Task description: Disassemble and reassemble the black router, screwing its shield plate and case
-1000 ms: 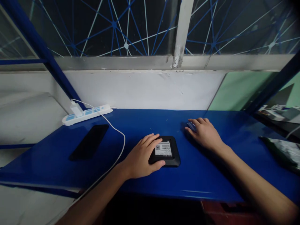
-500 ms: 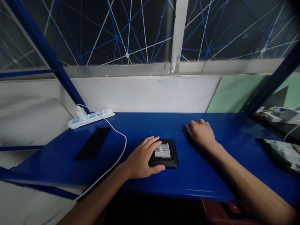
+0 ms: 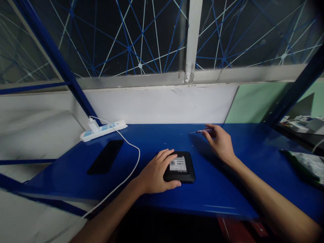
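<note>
A flat black device (image 3: 190,170) with rounded corners and a white label bearing a QR code lies on the blue table (image 3: 227,195). My left hand (image 3: 157,172) holds its left side, thumb along the near edge and fingers over the far part. To the right and farther back, my right hand (image 3: 220,141) has a small screwdriver (image 3: 200,131) between thumb and fingers. Its thin shaft points left, and part of the handle is hidden by the fingers.
A dark phone-like slab (image 3: 106,157) lies at left, near a white power strip (image 3: 103,130) with a charger plugged in. Its white cable (image 3: 138,158) crosses the table towards me. Tiny white slivers lie behind the device. A silvery bag (image 3: 302,165) sits at far right.
My right hand was down on the table over the screwdriver; now its fingers have lifted the tool, which shows clearly pointing left. The left hand stays on the device. The view has shifted slightly.
</note>
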`<state>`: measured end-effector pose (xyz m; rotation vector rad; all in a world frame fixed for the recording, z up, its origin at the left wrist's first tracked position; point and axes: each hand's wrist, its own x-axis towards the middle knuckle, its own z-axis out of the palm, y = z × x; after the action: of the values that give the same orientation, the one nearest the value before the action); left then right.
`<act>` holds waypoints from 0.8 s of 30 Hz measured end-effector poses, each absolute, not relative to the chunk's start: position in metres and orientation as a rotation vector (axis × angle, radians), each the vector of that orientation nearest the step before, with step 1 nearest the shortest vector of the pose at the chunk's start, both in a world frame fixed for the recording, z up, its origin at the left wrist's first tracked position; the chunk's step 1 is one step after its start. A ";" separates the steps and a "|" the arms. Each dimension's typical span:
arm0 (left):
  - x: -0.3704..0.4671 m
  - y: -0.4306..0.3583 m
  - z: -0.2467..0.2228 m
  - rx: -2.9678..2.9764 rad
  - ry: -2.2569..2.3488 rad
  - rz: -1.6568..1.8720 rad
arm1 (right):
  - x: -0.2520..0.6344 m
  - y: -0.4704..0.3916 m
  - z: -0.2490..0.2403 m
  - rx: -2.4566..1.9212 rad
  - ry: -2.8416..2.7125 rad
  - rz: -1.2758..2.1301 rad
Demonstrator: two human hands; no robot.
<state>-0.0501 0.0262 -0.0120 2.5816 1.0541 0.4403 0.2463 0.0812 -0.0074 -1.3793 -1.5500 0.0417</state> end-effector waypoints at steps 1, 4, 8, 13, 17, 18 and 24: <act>-0.050 0.026 -0.012 2.583 1.056 0.436 | 0.246 0.082 -0.009 -1.387 -1.565 0.048; -0.049 0.027 -0.012 2.586 1.059 0.432 | 0.245 0.082 -0.013 -1.400 -1.606 0.067; -0.048 0.028 -0.012 2.589 1.060 0.432 | 0.245 0.083 -0.018 -1.419 -1.650 0.060; -0.049 0.027 -0.013 2.595 1.052 0.460 | 0.244 0.087 -0.025 -1.431 -1.706 0.086; -0.048 0.027 -0.013 2.595 1.051 0.461 | 0.240 0.089 -0.028 -1.415 -1.746 0.124; -0.048 0.027 -0.013 2.595 1.054 0.458 | 0.239 0.089 -0.028 -1.409 -1.755 0.134; -0.048 0.028 -0.012 2.600 1.070 0.435 | 0.234 0.088 -0.028 -1.383 -1.762 0.171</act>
<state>-0.0478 0.0277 -0.0123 2.5995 1.0704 0.4351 0.2340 0.0880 -0.0282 -1.3832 -1.7617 0.1712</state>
